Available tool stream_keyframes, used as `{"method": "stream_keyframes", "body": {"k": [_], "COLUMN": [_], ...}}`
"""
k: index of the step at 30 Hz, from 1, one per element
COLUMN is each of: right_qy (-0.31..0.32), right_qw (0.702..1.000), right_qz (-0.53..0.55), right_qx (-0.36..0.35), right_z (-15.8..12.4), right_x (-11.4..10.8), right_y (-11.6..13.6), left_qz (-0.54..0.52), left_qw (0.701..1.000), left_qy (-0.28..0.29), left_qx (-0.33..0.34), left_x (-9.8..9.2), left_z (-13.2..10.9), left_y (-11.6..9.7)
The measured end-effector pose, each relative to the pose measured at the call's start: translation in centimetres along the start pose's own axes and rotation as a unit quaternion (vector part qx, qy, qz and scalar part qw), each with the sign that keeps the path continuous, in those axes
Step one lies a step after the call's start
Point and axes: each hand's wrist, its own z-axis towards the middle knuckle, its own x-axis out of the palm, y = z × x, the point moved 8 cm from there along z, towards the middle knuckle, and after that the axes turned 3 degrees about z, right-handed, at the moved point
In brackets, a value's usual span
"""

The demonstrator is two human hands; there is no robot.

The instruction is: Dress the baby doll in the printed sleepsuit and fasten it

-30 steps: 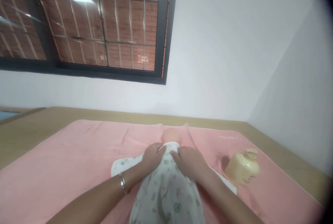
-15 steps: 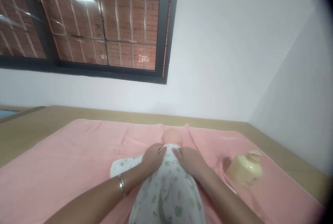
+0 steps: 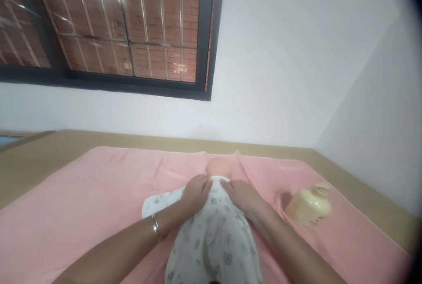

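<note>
A white garment with a green and grey print (image 3: 217, 235) runs from the bottom middle up to a rounded, skin-toned form (image 3: 219, 166), perhaps a doll's head, at its far end. My left hand (image 3: 197, 192) grips the garment's left upper edge, thumb on top and fingers curled over the side. On the opposite upper edge, my right hand (image 3: 243, 195) holds the cloth in the same way, its thumb near the collar. A sleeve (image 3: 158, 204) spreads out to the left beyond my left wrist, which wears a silver bangle.
A pink blanket (image 3: 108, 187) lies under the garment on a wooden surface (image 3: 36, 161). To the right, a pale yellow bottle (image 3: 308, 207) rests on the blanket. Behind are a white wall (image 3: 270, 77) and a barred window (image 3: 132, 84).
The view has tilted slightly, so the window and blanket sit a little higher in the picture. Both hands keep their places on the garment's upper edges.
</note>
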Motion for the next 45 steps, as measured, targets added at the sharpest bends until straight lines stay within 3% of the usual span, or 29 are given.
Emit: {"method": "stream_keyframes", "body": {"k": [5, 9, 11, 16, 22, 28, 34, 38, 40, 45], "right_qy": [-0.079, -0.006, 0.002, -0.086, 0.026, -0.071, 0.018, -0.060, -0.070, 0.017], "right_qw": [0.995, 1.000, 1.000, 0.993, 0.999, 0.995, 1.000, 0.995, 0.995, 1.000], "right_qz": [-0.063, -0.009, -0.006, -0.073, 0.022, -0.068, -0.001, -0.066, -0.067, 0.004], "right_qx": [-0.024, -0.001, 0.001, -0.021, 0.016, -0.025, -0.016, -0.034, -0.038, -0.008], "right_z": [-1.0, -0.4, -0.4, -1.0, -0.1, -1.0, 0.0, -0.9, -1.0, -0.3], "right_x": [-1.2, -0.3, -0.1, -1.0, 0.2, -1.1, -0.1, -1.0, -1.0, 0.1], "right_y": [1.3, 0.5, 0.4, 1.3, -0.1, 1.3, 0.1, 1.3, 1.5, 0.3], "left_qz": [0.002, 0.016, 0.005, -0.016, -0.013, -0.016, -0.007, -0.007, -0.005, 0.000], "left_qw": [0.999, 1.000, 1.000, 0.999, 1.000, 0.998, 1.000, 1.000, 0.999, 0.998], "left_qy": [0.034, -0.001, -0.009, 0.011, -0.008, 0.031, -0.017, 0.009, 0.016, -0.041], "left_qx": [-0.016, -0.002, 0.004, -0.035, -0.007, -0.044, 0.012, -0.025, -0.029, 0.046], "left_x": [0.4, -0.1, -0.2, 0.2, -0.4, 0.0, -0.4, 0.1, 0.2, -0.8], "left_z": [0.0, -0.1, -0.1, -0.1, -0.4, -0.3, -0.4, -0.3, -0.4, -0.5], "left_y": [0.3, -0.3, -0.5, 0.3, -0.7, 0.1, -0.8, 0.1, 0.1, -1.2]}}
